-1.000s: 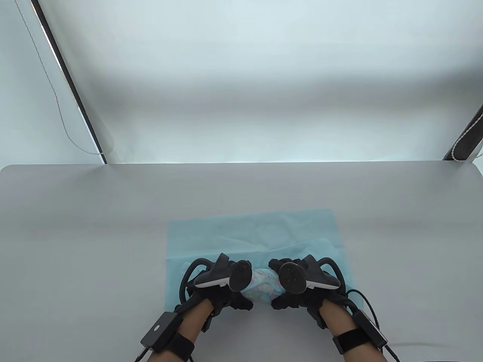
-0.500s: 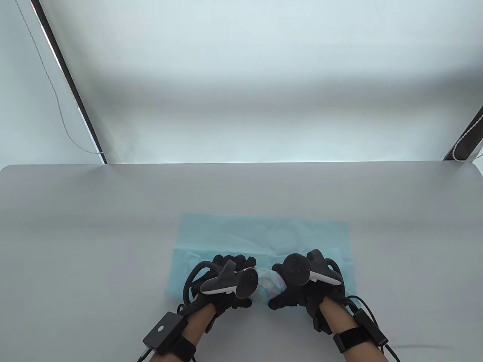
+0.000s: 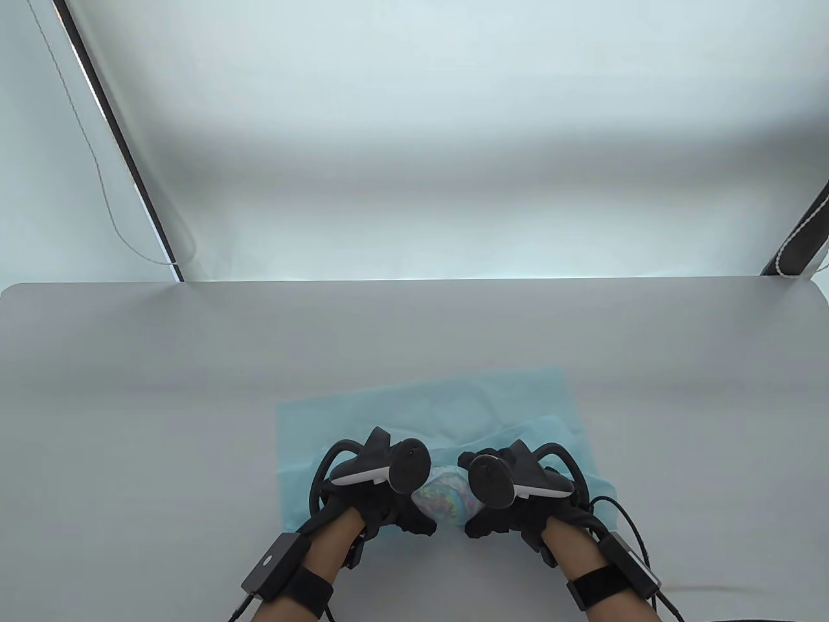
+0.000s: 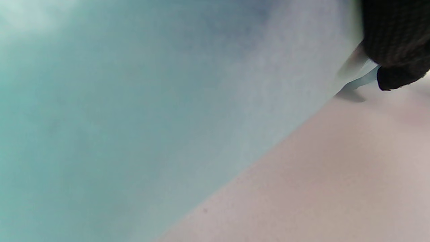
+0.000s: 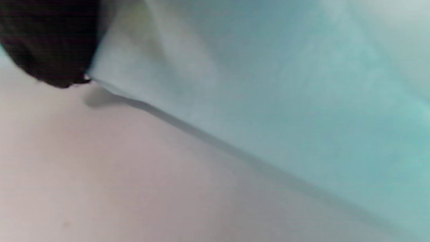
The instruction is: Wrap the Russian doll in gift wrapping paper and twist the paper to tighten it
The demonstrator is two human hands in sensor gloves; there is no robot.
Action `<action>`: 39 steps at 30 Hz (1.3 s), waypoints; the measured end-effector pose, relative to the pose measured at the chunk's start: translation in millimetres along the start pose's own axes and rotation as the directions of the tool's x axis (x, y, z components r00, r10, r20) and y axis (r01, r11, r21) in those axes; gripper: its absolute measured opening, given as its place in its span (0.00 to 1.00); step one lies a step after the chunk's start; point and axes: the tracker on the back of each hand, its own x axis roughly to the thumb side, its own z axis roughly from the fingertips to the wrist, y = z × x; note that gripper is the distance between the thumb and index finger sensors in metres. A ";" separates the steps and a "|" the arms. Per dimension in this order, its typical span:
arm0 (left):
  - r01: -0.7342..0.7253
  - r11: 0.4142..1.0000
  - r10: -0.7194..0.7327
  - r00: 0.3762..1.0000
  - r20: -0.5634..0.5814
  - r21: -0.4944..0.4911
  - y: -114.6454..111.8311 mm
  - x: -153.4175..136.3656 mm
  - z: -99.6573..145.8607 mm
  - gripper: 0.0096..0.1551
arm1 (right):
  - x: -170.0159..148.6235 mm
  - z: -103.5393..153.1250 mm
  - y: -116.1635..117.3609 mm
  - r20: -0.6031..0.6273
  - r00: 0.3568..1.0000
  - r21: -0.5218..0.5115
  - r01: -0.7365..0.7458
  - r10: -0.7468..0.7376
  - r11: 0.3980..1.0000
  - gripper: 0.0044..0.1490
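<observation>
A: What is shown on the table (image 3: 162,363)?

B: A Russian doll (image 3: 442,497) is seen lying near the front edge, half rolled in a sheet of pale blue paper (image 3: 427,402). It is flanked by two gloved hands, and its painted colours show through the thin layer already drawn over it.

A: How is it held?

B: The left hand (image 3: 382,502) and the right hand (image 3: 511,505) are curled against the two ends of the bundle, fingers bent round paper and doll together. The fingertips themselves are mostly hidden under the trackers, so how tightly they are clamped cannot be told. In the left wrist view a dark fingertip (image 4: 396,43) is seen pressed on the paper's edge; the same is seen in the right wrist view (image 5: 50,40).

A: Which step is judged to be in hand?

B: Rolling, it seems. Most of the sheet is spread flat beyond the doll, so little of the wrapping is done and no twisting yet.

A: How is that roll best done?

B: The doll should be kept square to the sheet and rolled away evenly by both hands, the paper kept taut against it. Equal spare paper should be left at each end for the twist. Thin paper is likely to tear if pulled hard.
</observation>
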 end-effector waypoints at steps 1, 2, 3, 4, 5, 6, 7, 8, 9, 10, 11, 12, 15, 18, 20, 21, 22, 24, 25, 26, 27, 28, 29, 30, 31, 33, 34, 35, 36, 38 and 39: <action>-0.002 0.999 0.001 1.000 -0.007 -0.035 -0.7 0.5 0.5 0.69 | -0.3 -0.1 0.0 -0.001 1.000 -0.007 0.007 -0.007 1.000 0.71; 0.006 0.999 -0.007 1.000 -0.016 -0.048 -0.7 2.0 1.5 0.68 | -0.5 -0.3 -0.1 -0.001 1.000 -0.010 0.005 -0.005 1.000 0.71; 0.033 0.998 -0.035 0.999 -0.026 -0.054 -0.8 5.8 2.8 0.68 | -0.9 -1.2 -0.2 -0.009 1.000 -0.003 0.009 -0.009 1.000 0.71; 0.078 0.996 -0.079 0.996 -0.040 -0.038 -1.0 10.3 3.0 0.69 | -1.4 -1.5 -0.4 -0.028 0.999 0.018 0.042 -0.042 0.999 0.71; 0.105 0.993 -0.107 0.993 -0.041 -0.056 -0.8 13.2 1.9 0.71 | -1.1 -2.0 -0.2 -0.035 0.998 0.022 0.057 -0.056 0.998 0.70; 0.136 0.988 -0.141 0.988 -0.063 -0.079 -0.2 17.6 2.2 0.73 | -1.6 -2.8 -1.0 -0.044 0.997 0.030 0.065 -0.064 0.997 0.71; 0.178 0.982 -0.182 0.981 -0.071 -0.055 -0.2 22.5 2.1 0.74 | -2.3 -3.6 -1.2 -0.063 0.994 0.052 0.089 -0.086 0.995 0.70; 0.201 0.979 -0.203 0.977 -0.066 -0.032 -1.0 25.4 1.4 0.74 | -3.3 -4.0 -1.3 -0.074 0.992 0.064 0.108 -0.103 0.992 0.71; 0.236 0.972 -0.236 0.970 -0.065 -0.002 -2.5 28.6 1.0 0.73 | -4.5 -4.7 -1.2 -0.080 0.988 0.076 0.136 -0.130 0.988 0.70; 0.254 0.967 -0.252 0.965 -0.065 0.016 -2.7 29.6 1.3 0.72 | -5.3 -5.0 -1.3 -0.083 0.987 0.084 0.143 -0.137 0.986 0.71; 0.254 0.967 -0.252 0.966 -0.055 0.030 -2.8 29.1 0.9 0.72 | -5.9 -5.1 -1.2 -0.086 0.986 0.090 0.149 -0.142 0.985 0.71; 0.251 0.966 -0.249 0.968 -0.044 0.055 -2.7 27.6 0.8 0.71 | -6.4 -5.1 -1.1 -0.089 0.985 0.094 0.157 -0.149 0.983 0.71; 0.237 0.963 -0.236 0.971 -0.023 0.124 -2.2 23.0 0.6 0.70 | -7.3 -3.3 -0.2 -0.074 0.988 0.091 0.144 -0.138 0.985 0.70; 0.174 0.984 -0.173 0.985 -0.016 0.047 1.4 17.3 -3.1 0.70 | -4.4 2.6 0.1 -0.038 0.999 -0.002 0.035 -0.035 0.999 0.72; 0.077 0.997 -0.078 0.997 -0.016 -0.007 1.7 11.3 -5.2 0.69 | 1.4 5.0 0.0 -0.046 0.994 -0.064 -0.105 0.102 0.992 0.72; 0.011 0.999 -0.012 1.000 -0.021 -0.032 0.8 7.6 -5.6 0.69 | 4.2 4.3 0.0 -0.036 0.986 -0.079 -0.167 0.164 0.983 0.73; -0.014 0.999 0.013 1.000 -0.021 -0.039 0.3 5.7 -5.6 0.69 | 5.4 4.2 -0.2 -0.030 0.984 -0.088 -0.177 0.175 0.980 0.73; -0.056 0.996 0.054 0.998 -0.021 -0.073 -0.1 1.4 -5.3 0.69 | 4.2 2.7 0.5 -0.009 0.991 -0.097 -0.137 0.137 0.986 0.71; -0.065 0.994 0.064 0.998 -0.016 -0.086 -0.1 0.8 -4.9 0.69 | 3.2 2.3 0.5 -0.001 0.994 -0.092 -0.107 0.108 0.990 0.71; -0.074 0.991 0.073 0.997 -0.015 -0.109 -0.3 1.0 -4.0 0.69 | 2.4 2.2 0.3 0.007 0.997 -0.085 -0.080 0.081 0.993 0.70; -0.069 0.991 0.067 0.998 -0.020 -0.115 -0.2 2.5 -3.0 0.69 | 1.8 1.7 0.3 0.006 0.997 -0.080 -0.074 0.075 0.994 0.70; -0.043 0.994 0.040 0.999 -0.029 -0.105 0.3 5.6 -1.0 0.69 | 0.8 0.9 0.2 -0.004 0.998 -0.062 -0.067 0.067 0.996 0.70; 0.011 0.997 -0.013 0.999 -0.033 -0.077 0.8 11.0 1.2 0.69 | -0.4 0.4 -0.2 -0.018 0.999 -0.039 -0.040 0.039 0.998 0.70; 0.055 0.996 -0.057 0.998 -0.033 -0.063 1.0 15.0 2.5 0.69 | -0.9 -0.1 0.1 -0.028 1.000 -0.019 -0.004 0.004 1.000 0.69; 0.108 0.992 -0.110 0.993 -0.032 -0.069 0.8 20.1 2.5 0.70 | -1.5 -0.5 0.0 -0.038 0.999 0.000 0.019 -0.019 1.000 0.69; 0.178 0.983 -0.179 0.984 -0.022 -0.047 -0.3 27.6 3.0 0.72 | -3.1 -1.4 -2.0 -0.053 0.998 0.036 0.034 -0.032 0.999 0.70; 0.202 0.979 -0.203 0.979 -0.020 -0.029 -1.3 30.3 2.9 0.73 | -4.0 -1.6 -2.4 -0.061 0.997 0.063 0.055 -0.051 0.997 0.70; 0.226 0.974 -0.226 0.974 -0.009 -0.006 -2.1 32.7 3.1 0.74 | -5.1 -1.5 -2.9 -0.072 0.995 0.085 0.073 -0.067 0.994 0.70; 0.233 0.972 -0.233 0.972 0.000 0.003 -2.5 33.9 2.7 0.73 | -6.4 -2.1 -3.5 -0.077 0.994 0.101 0.079 -0.071 0.992 0.70; 0.228 0.973 -0.228 0.974 0.012 0.043 -2.3 33.3 1.2 0.71 | -8.6 -2.2 -3.6 -0.088 0.991 0.139 0.112 -0.101 0.984 0.70; 0.195 0.979 -0.196 0.980 0.016 0.060 -2.6 31.2 0.7 0.70 | -9.4 -1.8 -3.1 -0.085 0.992 0.141 0.101 -0.090 0.985 0.70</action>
